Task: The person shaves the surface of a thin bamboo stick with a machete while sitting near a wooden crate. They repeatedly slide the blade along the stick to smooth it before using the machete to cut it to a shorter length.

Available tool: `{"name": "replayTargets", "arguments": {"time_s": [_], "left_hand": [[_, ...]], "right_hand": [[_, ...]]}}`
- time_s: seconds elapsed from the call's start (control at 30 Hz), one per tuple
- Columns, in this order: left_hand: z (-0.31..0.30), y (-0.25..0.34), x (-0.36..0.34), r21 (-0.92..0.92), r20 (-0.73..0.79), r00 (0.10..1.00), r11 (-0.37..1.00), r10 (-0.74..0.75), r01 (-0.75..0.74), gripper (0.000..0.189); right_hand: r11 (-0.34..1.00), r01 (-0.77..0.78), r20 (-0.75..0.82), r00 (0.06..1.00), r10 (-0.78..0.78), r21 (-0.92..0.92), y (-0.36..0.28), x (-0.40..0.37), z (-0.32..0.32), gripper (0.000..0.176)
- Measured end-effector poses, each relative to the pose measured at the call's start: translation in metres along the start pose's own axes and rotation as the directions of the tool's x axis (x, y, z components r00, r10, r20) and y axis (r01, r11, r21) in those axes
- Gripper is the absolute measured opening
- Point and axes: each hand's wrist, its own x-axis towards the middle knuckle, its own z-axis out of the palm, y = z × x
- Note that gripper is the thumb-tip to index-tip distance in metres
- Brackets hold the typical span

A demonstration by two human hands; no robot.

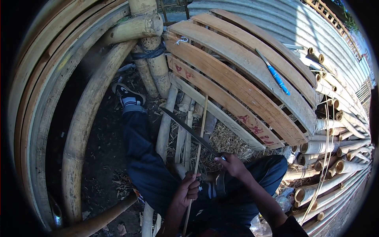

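The left hand [188, 190] grips a thin bamboo strip [199, 146] in closed fingers, while the right hand [233, 165] clasps a long machete [188, 129] by its handle.

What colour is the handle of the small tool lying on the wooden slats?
Bright blue handle. The head view, the only one, shows it on the slats.

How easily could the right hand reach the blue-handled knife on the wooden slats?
Probably not readily: the right hand grips a long dark blade, and the blue-handled knife lies far up the wooden slats, though unobstructed.
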Motion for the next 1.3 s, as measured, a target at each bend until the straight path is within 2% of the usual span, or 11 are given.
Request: {"name": "replayTargets", "arguments": {"time_s": [0.07,0.13,0.2,0.27,0.47,0.57,0.73,0.9,1.0,1.13,1.3], "left_hand": [[0.001,-0.002,0.001,0.012,-0.021,1.0,1.0,-0.009,0.009,0.023],[0.001,-0.003,0.003,-0.1,0.087,0.996,0.994,-0.028,0.037,0.025],[-0.004,-0.001,0.005,-0.108,0.098,0.995,0.993,-0.029,0.039,0.025],[-0.007,0.0,0.006,-0.114,0.112,0.993,0.992,-0.043,0.056,0.026],[-0.004,-0.003,0.003,-0.218,0.123,0.992,0.974,-0.034,0.061,0.027],[0.002,-0.001,0.003,-0.235,0.117,0.993,0.971,-0.025,0.053,0.028],[-0.003,-0.011,-0.003,-0.359,0.17,0.984,0.928,-0.043,0.102,0.029],[-0.007,-0.006,0.003,-0.361,0.209,0.977,0.924,-0.05,0.124,0.03],[-0.005,-0.009,-0.003,-0.359,0.183,0.982,0.927,-0.046,0.111,0.03],[-0.002,-0.027,-0.02,-0.484,0.272,0.962,0.859,-0.032,0.166,0.03],[-0.003,-0.029,-0.014,-0.569,0.299,0.954,0.796,-0.034,0.207,0.03]], "right_hand": [[0.999,0.034,-0.039,0.999,-0.033,0.041,-0.011,0.0,-0.008,0.049],[0.97,-0.217,0.062,0.975,0.212,0.106,-0.026,0.0,-0.013,0.051],[0.982,-0.186,0.077,0.98,0.182,0.045,-0.005,-0.002,0.002,0.052],[0.993,0.096,0.089,0.992,-0.089,-0.074,0.005,-0.01,0.011,0.054],[0.996,0.057,0.179,0.983,-0.044,-0.071,-0.004,-0.005,0.001,0.055],[0.982,0.108,0.056,0.993,-0.101,-0.155,-0.009,-0.004,0.003,0.056],[0.987,-0.157,-0.037,0.987,0.158,0.018,-0.018,0.012,-0.005,0.056],[0.987,0.154,0.06,0.987,-0.151,-0.052,-0.024,-0.009,0.008,0.054],[0.969,0.161,0.024,0.987,-0.16,-0.186,-0.02,-0.008,0.003,0.052],[0.979,-0.201,-0.087,0.975,0.203,0.038,-0.023,0.022,-0.021,0.047],[0.997,-0.07,-0.081,0.994,0.072,0.036,-0.017,0.006,-0.014,0.049]]}}
